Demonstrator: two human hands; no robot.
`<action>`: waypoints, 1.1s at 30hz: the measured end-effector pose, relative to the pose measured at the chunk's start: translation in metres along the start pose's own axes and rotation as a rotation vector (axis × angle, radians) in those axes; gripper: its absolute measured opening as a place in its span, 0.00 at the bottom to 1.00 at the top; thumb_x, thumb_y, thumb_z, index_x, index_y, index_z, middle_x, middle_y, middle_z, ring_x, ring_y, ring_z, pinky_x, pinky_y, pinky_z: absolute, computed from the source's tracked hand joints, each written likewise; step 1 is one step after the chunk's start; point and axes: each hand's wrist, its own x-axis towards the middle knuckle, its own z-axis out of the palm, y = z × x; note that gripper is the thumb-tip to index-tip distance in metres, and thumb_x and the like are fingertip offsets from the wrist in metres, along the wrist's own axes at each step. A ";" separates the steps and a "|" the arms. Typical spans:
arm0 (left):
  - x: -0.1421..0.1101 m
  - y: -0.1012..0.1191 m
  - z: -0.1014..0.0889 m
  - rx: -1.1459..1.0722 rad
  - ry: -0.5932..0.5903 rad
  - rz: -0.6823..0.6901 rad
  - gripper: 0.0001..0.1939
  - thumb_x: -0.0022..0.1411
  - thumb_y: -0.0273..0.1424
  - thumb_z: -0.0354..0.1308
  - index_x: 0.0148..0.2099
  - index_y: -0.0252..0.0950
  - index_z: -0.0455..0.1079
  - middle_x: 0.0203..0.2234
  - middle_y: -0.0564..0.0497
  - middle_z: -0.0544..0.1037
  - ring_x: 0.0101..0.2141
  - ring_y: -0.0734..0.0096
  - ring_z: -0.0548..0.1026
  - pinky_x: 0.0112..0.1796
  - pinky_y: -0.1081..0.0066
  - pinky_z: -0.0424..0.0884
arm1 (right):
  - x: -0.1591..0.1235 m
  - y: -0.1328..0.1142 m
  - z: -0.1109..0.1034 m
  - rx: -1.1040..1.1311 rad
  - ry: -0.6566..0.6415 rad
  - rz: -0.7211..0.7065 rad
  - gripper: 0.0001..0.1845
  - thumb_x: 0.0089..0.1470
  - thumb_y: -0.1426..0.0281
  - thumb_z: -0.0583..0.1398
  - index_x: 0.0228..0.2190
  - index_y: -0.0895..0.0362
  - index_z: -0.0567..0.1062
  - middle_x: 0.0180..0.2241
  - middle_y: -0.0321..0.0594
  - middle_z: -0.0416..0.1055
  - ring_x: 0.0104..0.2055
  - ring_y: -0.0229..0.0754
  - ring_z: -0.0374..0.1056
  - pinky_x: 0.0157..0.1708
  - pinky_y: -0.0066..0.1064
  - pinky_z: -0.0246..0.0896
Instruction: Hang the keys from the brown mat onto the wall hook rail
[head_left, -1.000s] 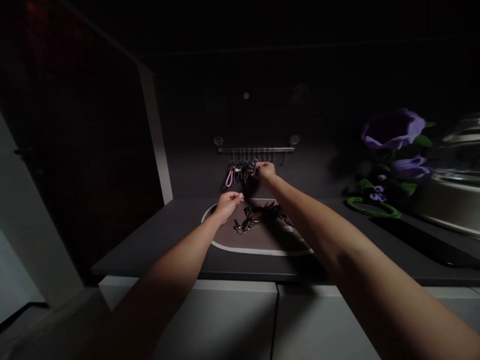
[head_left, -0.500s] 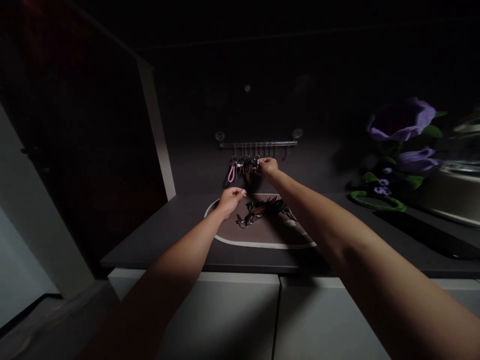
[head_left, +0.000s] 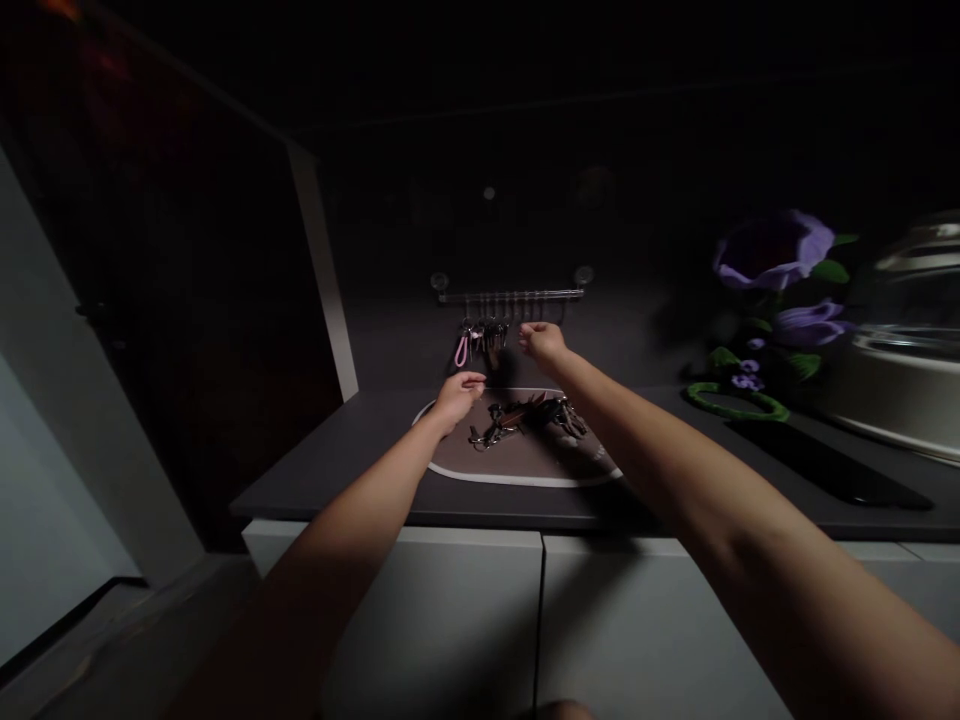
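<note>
R hand (head_left: 543,345) moved off metal-ringed keys (head_left: 486,338), fingers pinched together; L hand (head_left: 456,398) fingers together, above rounded mat (head_left: 525,465).

Very dim, weak light pooled on the bench (head_left: 330,470), top of frame near black, soft shadow below the hanging keys (head_left: 487,335), wide-angle bowing at the edges

Both bare arms reach forward from the bottom corners of the frame. The left hand (head_left: 456,400) sits just left of centre, palm down, its fingertips (head_left: 477,381) drawn together and pointing right. The right hand (head_left: 544,344) is higher and just right of centre, wrist bent, fingertips (head_left: 524,329) bunched and pointing up-left. The hands are near each other, not touching. The left forearm (head_left: 346,528) and right forearm (head_left: 660,448) slant inward.
</note>
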 end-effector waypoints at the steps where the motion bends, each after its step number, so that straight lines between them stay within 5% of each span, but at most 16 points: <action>1: 0.000 0.006 0.000 0.011 0.012 -0.031 0.12 0.48 0.23 0.57 0.38 0.32 0.70 0.26 0.51 0.73 0.23 0.80 0.66 0.26 0.77 0.61 | -0.007 -0.004 -0.003 0.065 -0.011 0.026 0.05 0.50 0.73 0.55 0.28 0.62 0.69 0.22 0.36 0.66 0.19 0.27 0.57 0.21 0.21 0.54; 4: 0.002 0.023 0.002 0.080 0.017 -0.112 0.13 0.47 0.20 0.56 0.38 0.32 0.69 0.22 0.53 0.71 0.21 0.79 0.66 0.25 0.76 0.61 | -0.029 -0.009 -0.013 0.181 -0.059 0.039 0.03 0.49 0.73 0.55 0.27 0.61 0.68 0.23 0.35 0.67 0.19 0.26 0.58 0.21 0.20 0.53; 8: 0.009 0.033 0.007 0.185 0.000 -0.051 0.10 0.46 0.20 0.58 0.34 0.31 0.70 0.20 0.53 0.71 0.22 0.78 0.66 0.27 0.75 0.63 | -0.053 0.002 -0.023 0.168 -0.087 0.006 0.06 0.48 0.69 0.58 0.27 0.60 0.68 0.24 0.36 0.69 0.22 0.29 0.62 0.24 0.21 0.55; 15: 0.013 0.009 0.017 0.361 -0.097 0.177 0.09 0.49 0.20 0.56 0.33 0.32 0.73 0.29 0.48 0.76 0.31 0.72 0.71 0.39 0.70 0.65 | -0.080 0.040 -0.031 -0.118 -0.112 -0.195 0.10 0.51 0.68 0.54 0.32 0.60 0.70 0.27 0.39 0.72 0.29 0.34 0.67 0.33 0.27 0.60; 20: 0.016 -0.012 0.012 0.503 -0.238 0.321 0.11 0.50 0.21 0.55 0.35 0.35 0.74 0.35 0.47 0.77 0.37 0.67 0.72 0.44 0.68 0.63 | -0.081 0.045 -0.035 -0.500 -0.171 -0.441 0.11 0.52 0.70 0.53 0.35 0.59 0.72 0.34 0.43 0.73 0.36 0.38 0.67 0.40 0.30 0.58; 25: 0.022 -0.022 0.009 0.571 -0.329 0.401 0.10 0.50 0.23 0.55 0.34 0.37 0.75 0.33 0.49 0.78 0.37 0.66 0.72 0.42 0.70 0.64 | -0.072 0.050 -0.034 -0.646 -0.179 -0.521 0.11 0.53 0.70 0.52 0.35 0.59 0.73 0.36 0.45 0.73 0.39 0.40 0.66 0.41 0.30 0.57; 33: 0.023 -0.020 0.008 0.662 -0.235 0.361 0.05 0.48 0.26 0.57 0.27 0.36 0.74 0.25 0.49 0.77 0.30 0.68 0.71 0.37 0.71 0.64 | -0.071 0.057 -0.033 -0.728 -0.216 -0.494 0.11 0.53 0.71 0.52 0.34 0.59 0.74 0.32 0.44 0.73 0.35 0.39 0.67 0.38 0.28 0.57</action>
